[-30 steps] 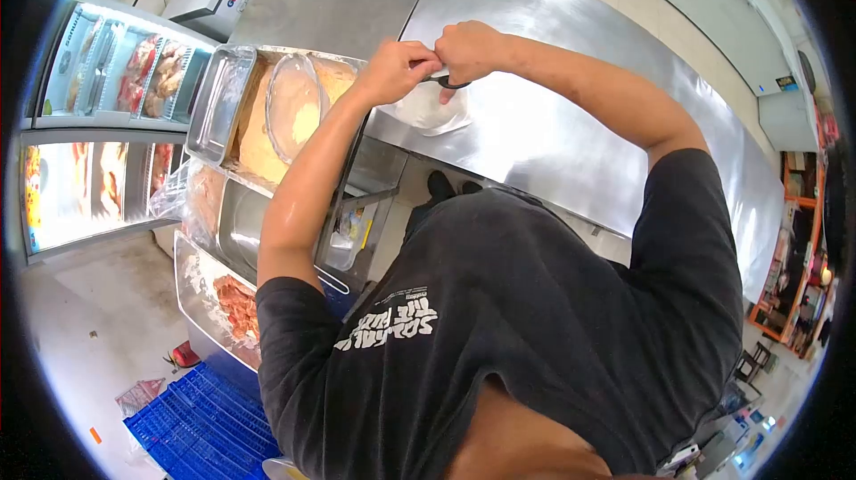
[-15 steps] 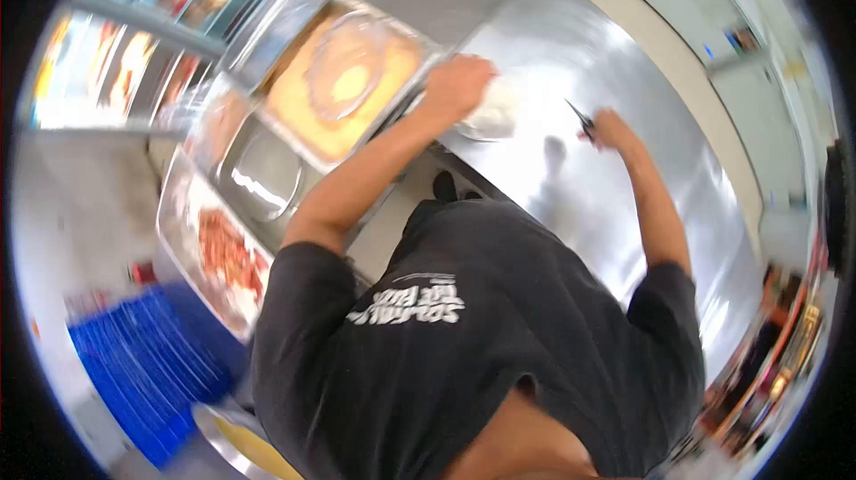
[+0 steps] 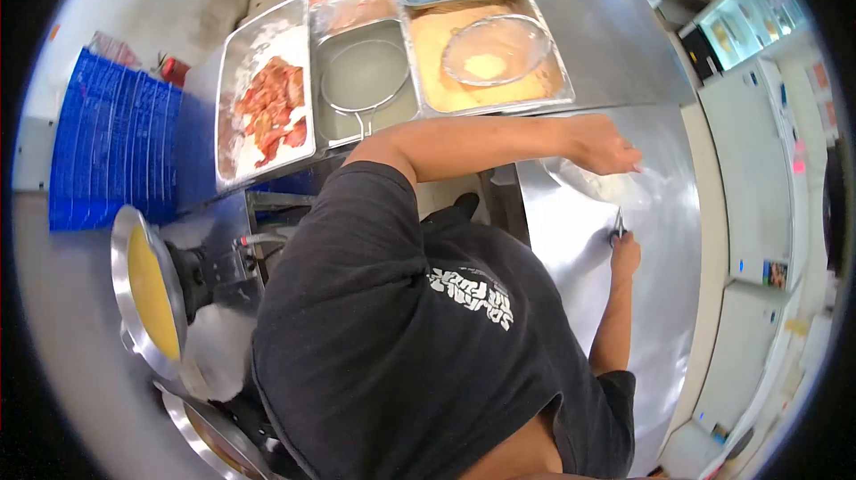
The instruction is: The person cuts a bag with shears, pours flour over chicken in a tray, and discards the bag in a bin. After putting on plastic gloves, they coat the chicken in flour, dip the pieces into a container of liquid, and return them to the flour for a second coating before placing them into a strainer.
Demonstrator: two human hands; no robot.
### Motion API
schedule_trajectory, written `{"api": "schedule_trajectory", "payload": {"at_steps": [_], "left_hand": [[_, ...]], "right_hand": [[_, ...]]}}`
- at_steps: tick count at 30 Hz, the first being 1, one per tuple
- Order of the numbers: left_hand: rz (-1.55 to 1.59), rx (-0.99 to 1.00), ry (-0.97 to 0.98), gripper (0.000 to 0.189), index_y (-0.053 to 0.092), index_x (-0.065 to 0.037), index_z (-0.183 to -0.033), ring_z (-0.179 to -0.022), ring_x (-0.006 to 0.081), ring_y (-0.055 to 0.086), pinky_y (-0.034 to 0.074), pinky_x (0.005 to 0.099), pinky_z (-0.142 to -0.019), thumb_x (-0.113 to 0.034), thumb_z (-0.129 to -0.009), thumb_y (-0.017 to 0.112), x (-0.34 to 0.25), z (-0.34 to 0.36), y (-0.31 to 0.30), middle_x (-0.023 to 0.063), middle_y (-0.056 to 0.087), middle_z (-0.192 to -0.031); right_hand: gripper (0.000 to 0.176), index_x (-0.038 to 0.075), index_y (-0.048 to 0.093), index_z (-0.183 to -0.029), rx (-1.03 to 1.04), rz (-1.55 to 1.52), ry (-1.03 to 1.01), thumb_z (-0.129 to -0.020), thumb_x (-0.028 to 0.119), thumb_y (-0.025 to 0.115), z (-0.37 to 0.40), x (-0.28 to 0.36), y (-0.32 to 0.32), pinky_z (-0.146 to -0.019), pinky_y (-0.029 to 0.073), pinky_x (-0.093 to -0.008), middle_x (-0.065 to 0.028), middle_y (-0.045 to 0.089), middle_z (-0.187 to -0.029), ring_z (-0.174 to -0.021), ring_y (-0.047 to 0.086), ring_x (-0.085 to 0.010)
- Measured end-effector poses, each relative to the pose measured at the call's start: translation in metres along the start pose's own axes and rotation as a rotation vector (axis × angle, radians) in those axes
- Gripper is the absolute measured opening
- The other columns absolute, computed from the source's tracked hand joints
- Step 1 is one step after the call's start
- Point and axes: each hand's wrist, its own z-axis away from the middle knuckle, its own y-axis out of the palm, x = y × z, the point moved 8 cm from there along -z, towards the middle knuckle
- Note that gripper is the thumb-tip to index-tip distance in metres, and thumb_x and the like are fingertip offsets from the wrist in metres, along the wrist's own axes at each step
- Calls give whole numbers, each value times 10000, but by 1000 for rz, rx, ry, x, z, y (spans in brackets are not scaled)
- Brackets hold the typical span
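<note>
My left hand (image 3: pixel 603 145) reaches across from the left with its fingers pinched at the top of a clear plastic bag (image 3: pixel 588 180) holding something white. The bag lies on the steel table (image 3: pixel 571 257), partly hidden under the hand. Just below it, my right hand (image 3: pixel 626 253) is closed around the dark handles of a pair of scissors (image 3: pixel 619 223). The blades point up toward the bag, their tips close to its lower edge.
Left of the table stand a tray of orange-yellow powder (image 3: pixel 432 79) with a wire strainer (image 3: pixel 497 50), a pan with another strainer (image 3: pixel 366 65), and a tray of red meat in white flour (image 3: pixel 223 123). Blue baskets (image 3: pixel 116 146) and a wok with yellow liquid (image 3: pixel 152 293) are at far left.
My view has turned, bringing the woks into sight. The scissors in my right hand are now closer to the bag. My left hand still holds the bag.
</note>
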Motion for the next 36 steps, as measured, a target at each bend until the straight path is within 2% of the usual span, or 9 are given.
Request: {"api": "schedule_trajectory", "payload": {"at_steps": [7, 9, 13, 16, 18, 24, 28, 33, 36], "left_hand": [[-190, -219, 56, 241, 505, -109, -789, -512, 276, 571, 456, 389, -427, -322, -898, 482, -37, 22, -136, 56, 548, -637], [-219, -161, -4, 269, 509, -115, -840, -566, 321, 585, 469, 419, -487, -359, -917, 426, -43, 35, -171, 98, 592, -696], [-281, -85, -124, 290, 523, -126, -845, -599, 340, 590, 477, 417, -518, -383, -925, 414, -46, 75, -231, 126, 611, -727], [-383, -219, -194, 299, 527, -130, -825, -652, 357, 586, 478, 427, -566, -387, -932, 415, -39, 121, -287, 145, 598, -720], [-485, -160, -338, 306, 540, -117, -859, -689, 328, 603, 477, 413, -625, -380, -940, 406, -24, 160, -315, 117, 626, -762], [-309, -379, -488, 242, 621, -63, -964, -822, 270, 603, 459, 383, -747, -255, -831, 556, 20, 329, -423, 161, 625, -877], [85, -677, -697, 250, 588, -127, -933, -799, 148, 599, 461, 305, -732, -329, -942, 440, 53, 472, -448, 27, 657, -873], [602, -942, -1202, 253, 586, -136, -1016, -929, 96, 506, 370, 282, -780, -293, -959, 396, 161, 652, -386, -38, 653, -1019], [817, -1226, -1326, 220, 588, -153, -990, -836, 86, 466, 346, 267, -730, -297, -953, 426, 216, 735, -362, -53, 634, -994]], "right_hand": [[293, 33, 630, -919, 52, 202, -244, -851, 308, 557, -21, 12, 1, -748, 492, -415, -187, 642, -897, -872, 619, -321], [380, 46, 600, -1084, 157, -353, -227, -864, 352, 553, -38, 65, -27, -841, 472, -366, -166, 583, -1144, -1034, 571, -260], [542, 57, 345, -1352, 1138, -1947, -193, -922, 364, 468, -3, 275, -29, -1018, 364, -397, -112, 427, -1347, -1211, 431, -250], [760, -69, 315, -1320, 1984, -1528, -428, -893, 559, 335, 130, 444, -94, -877, 458, -540, -332, 414, -1260, -1077, 522, -408], [829, -112, 267, -1321, 2316, -1484, -654, -878, 585, 347, 169, 513, -97, -798, 495, -554, -324, 429, -1248, -1040, 540, -423], [804, 33, 292, -1358, 2110, -2016, -661, -842, 644, 365, 232, 657, -134, -648, 538, -532, -255, 489, -1213, -971, 581, -401], [664, 82, 332, -1342, 1231, -1935, -571, -891, 569, 350, 185, 720, -98, -629, 550, -467, -138, 506, -1252, -963, 602, -329], [595, -34, 429, -1203, 551, -1744, -717, -752, 207, 733, 157, 760, -112, -839, 468, -307, -160, 561, -1129, -995, 572, -191], [657, -53, 448, -1173, 202, -1400, -797, -700, 264, 777, 156, 772, -126, -816, 470, -305, -147, 594, -1074, -941, 592, -196]]}}
